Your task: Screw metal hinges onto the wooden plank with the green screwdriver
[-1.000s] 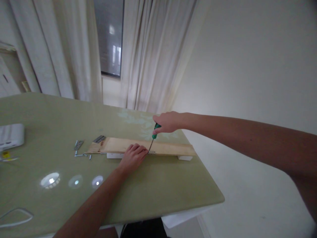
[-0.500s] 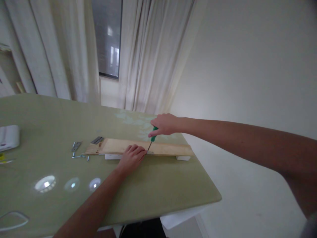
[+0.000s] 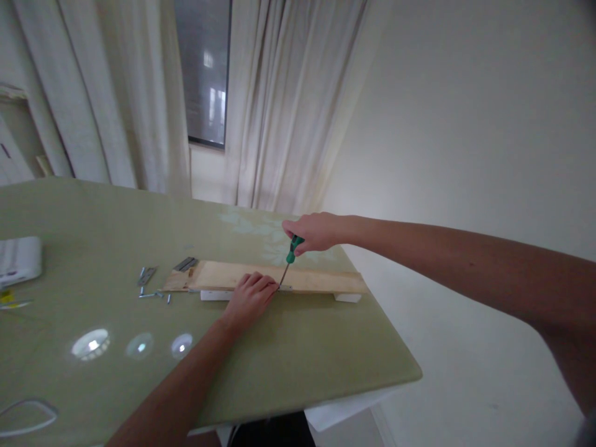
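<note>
My right hand point(image 3: 316, 231) is closed round the green handle of a screwdriver point(image 3: 291, 253), which slants down to the near edge of a wooden board point(image 3: 321, 279). Its tip meets a small metal plate, apparently a hinge point(image 3: 285, 288), on that edge. My left hand point(image 3: 251, 298) lies over the board's near edge, fingers bent together and fingertips right beside the screwdriver tip. Whatever those fingertips pinch is hidden. White blocks point(image 3: 347, 298) support the board from beneath.
Left of the board lie several loose screws point(image 3: 148, 295) and a grey hinge point(image 3: 148, 275). More grey hinges point(image 3: 185, 264) rest at the board's left end. A white box-like object point(image 3: 19, 259), a yellow item point(image 3: 6, 299) and a white cable point(image 3: 32, 428) are on the green table point(image 3: 326, 354).
My right hand has turned on the screwdriver, and its handle now leans slightly further right. The left hand keeps its place at the board's edge. The whole view has shifted slightly.
</note>
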`<state>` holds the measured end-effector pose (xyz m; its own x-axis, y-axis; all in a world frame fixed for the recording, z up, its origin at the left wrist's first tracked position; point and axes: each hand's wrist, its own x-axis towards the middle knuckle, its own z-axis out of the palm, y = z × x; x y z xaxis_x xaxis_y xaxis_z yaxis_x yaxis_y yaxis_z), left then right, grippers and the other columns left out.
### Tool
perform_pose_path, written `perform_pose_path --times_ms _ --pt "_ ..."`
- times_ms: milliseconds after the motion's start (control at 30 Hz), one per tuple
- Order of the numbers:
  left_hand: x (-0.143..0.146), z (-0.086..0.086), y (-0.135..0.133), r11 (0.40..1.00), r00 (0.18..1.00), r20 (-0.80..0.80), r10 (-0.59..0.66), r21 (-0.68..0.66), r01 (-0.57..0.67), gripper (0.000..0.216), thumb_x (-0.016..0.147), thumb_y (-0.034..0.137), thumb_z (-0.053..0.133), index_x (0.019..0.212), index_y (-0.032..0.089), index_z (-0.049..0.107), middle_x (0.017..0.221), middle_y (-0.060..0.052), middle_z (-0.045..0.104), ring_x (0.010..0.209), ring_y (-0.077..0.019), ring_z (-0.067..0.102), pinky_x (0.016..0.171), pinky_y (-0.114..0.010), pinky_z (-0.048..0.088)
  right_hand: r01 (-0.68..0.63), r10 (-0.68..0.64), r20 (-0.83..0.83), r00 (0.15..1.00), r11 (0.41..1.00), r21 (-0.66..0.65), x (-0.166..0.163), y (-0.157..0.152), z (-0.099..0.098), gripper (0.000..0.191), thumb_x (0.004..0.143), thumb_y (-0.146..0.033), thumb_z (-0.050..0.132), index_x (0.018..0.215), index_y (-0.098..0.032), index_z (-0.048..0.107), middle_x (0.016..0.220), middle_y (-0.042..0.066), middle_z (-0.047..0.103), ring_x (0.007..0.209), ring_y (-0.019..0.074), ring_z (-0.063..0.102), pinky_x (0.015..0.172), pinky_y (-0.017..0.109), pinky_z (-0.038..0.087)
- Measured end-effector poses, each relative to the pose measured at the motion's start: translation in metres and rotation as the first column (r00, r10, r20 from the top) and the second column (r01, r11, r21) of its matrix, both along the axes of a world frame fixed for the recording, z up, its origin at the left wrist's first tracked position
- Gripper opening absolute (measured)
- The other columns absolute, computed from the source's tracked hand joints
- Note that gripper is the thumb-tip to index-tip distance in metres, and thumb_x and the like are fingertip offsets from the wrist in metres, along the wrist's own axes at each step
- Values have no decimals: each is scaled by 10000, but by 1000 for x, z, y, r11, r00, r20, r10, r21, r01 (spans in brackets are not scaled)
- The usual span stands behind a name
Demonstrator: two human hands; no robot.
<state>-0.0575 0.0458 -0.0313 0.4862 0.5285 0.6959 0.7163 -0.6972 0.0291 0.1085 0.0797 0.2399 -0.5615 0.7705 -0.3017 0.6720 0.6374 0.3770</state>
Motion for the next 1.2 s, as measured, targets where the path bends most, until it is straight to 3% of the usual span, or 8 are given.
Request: perform_pose_path --times_ms 133,300,433,600,767,900,1067,1200 --pt "1 1 -1 999 1000 10 22 -45 -22 122 990 230 686 1103 217 728 1102 -50 758 1004 -249 610 860 -400 429 34 -34 -4 999 994 104 -1 -4 0 615 1041 -672 395 1136 -155 716 1126 223 774 1026 358 739 719 367 488" --pt "4 2 -2 995 998 28 48 -94 -45 151 947 255 752 1093 228 726 1111 -45 753 1021 -256 613 866 -409 437 12 -11 59 998 1000 -13 -1 -6 5 578 915 -566 718 1328 -172 631 1165 195 778 1011 334 746 710 337 489" --pt "4 1 -2 996 998 60 32 -84 -27 107 977 268 715 1077 230 731 1086 -48 757 997 -245 620 870 -405 443 32 -29 -30 999 996 86 1 -4 2 617 1044 -664 394 1139 -154 729 1121 227 781 1017 359 747 704 362 493" --pt "2 0 -1 997 997 79 3 -72 2 136 965 287 737 1083 220 738 1080 -49 759 990 -242 625 869 -404 455 -22 22 -42 999 1000 3 1 -1 0 579 906 -583 715 1331 -201 621 1173 172 786 997 319 747 674 316 469" --pt "1 1 -1 998 996 92 -12 -61 17 166 962 322 740 1088 215 751 1090 -57 760 997 -244 621 880 -412 469 -8 16 -56 998 991 137 -3 -6 -2 580 1041 -639 429 1142 -155 731 1100 225 782 1005 354 744 690 357 475" --pt "2 1 -2 998 995 102 -7 -56 13 171 988 350 703 1076 213 757 1074 -58 761 977 -241 616 875 -411 468 -30 32 40 999 999 -36 -5 -9 0 512 933 -527 701 1321 -200 640 1165 169 778 980 300 736 683 318 453" --pt "2 2 -2 1000 995 96 -7 -26 9 167 1006 354 675 1080 220 741 1075 -48 762 983 -244 612 876 -407 444 2 -1 -25 1000 1000 25 -9 -11 2 564 1010 -660 498 1143 -158 717 1113 210 774 976 323 732 651 327 419" --pt "3 6 -5 1000 999 37 5 20 -6 152 1033 332 628 1049 210 719 1034 -49 761 953 -241 606 840 -397 417 -25 22 -42 999 998 -65 -10 -9 8 519 894 -502 766 1293 -201 622 1114 137 789 903 255 727 641 289 396"
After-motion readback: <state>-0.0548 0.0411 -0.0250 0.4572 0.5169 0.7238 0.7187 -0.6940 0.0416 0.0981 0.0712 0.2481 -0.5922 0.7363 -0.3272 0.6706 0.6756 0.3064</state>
